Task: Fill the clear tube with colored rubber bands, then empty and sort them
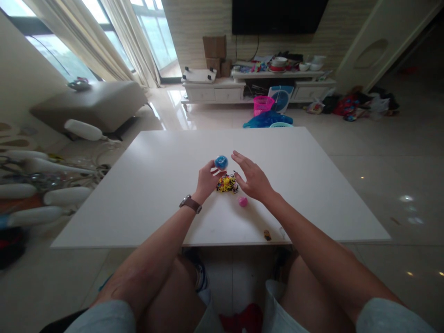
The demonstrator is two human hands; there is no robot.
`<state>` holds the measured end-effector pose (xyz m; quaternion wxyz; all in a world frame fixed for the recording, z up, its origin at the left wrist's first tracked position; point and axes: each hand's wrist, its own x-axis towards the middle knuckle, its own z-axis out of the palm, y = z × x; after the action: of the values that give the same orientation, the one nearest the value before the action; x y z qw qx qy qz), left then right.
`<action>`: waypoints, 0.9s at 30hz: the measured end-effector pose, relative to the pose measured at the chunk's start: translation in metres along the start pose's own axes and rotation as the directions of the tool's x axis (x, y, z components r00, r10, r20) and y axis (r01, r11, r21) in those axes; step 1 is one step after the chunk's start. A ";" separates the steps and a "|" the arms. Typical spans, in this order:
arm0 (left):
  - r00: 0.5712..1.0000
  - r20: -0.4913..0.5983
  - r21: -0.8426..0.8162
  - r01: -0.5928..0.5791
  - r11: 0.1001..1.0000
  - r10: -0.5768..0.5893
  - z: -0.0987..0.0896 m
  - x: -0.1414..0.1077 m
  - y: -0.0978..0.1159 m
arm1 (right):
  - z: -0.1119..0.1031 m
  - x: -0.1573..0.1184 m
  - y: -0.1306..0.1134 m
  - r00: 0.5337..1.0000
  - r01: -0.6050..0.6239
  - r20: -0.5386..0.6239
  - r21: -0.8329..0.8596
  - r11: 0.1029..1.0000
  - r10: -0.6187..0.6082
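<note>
My left hand (pixel 207 179), with a brown-strapped watch (pixel 190 203) on its wrist, grips a round blue ball (pixel 221 162) with a shiny, clear-looking surface. Just to the right, my right hand (pixel 255 179) is open, its fingers stretched out and the thumb apart. A tiny dark piece shows by that thumb's tip; whether it touches the thumb I cannot tell. Below the ball lies a small heap of yellow, black and red pieces (pixel 227 183), too small to name. A pink ball (pixel 243 201) rests on the white table (pixel 156 185), nearer to me.
Near the table's front edge lie a small brown-and-black item (pixel 267 235) and a small clear piece (pixel 282 232). Beyond the far edge are a blue plastic bag (pixel 267 120) and a pink basket (pixel 262 104). White-padded equipment (pixel 52 196) stands on the left.
</note>
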<state>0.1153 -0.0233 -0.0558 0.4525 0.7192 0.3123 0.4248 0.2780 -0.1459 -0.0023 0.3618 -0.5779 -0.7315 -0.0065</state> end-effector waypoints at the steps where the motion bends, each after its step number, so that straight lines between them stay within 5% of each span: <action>1: 1.000 -0.021 0.010 -0.010 1.000 0.010 0.000 0.000 0.001 | 0.000 0.000 0.000 1.000 -0.002 0.002 0.000 1.000 0.002; 5: 0.996 -0.045 0.058 -0.073 0.996 0.075 -0.002 0.000 0.005 | 0.000 0.000 -0.001 1.000 -0.003 0.009 -0.004 1.000 0.003; 27: 0.995 0.090 0.070 0.045 0.997 -0.051 -0.003 -0.003 -0.001 | 0.008 -0.001 0.006 0.998 -0.045 -0.030 0.065 0.997 0.047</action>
<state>0.1115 -0.0245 -0.0575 0.4517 0.7452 0.3227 0.3696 0.2788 -0.1416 -0.0113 0.3917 -0.5826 -0.7120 0.0163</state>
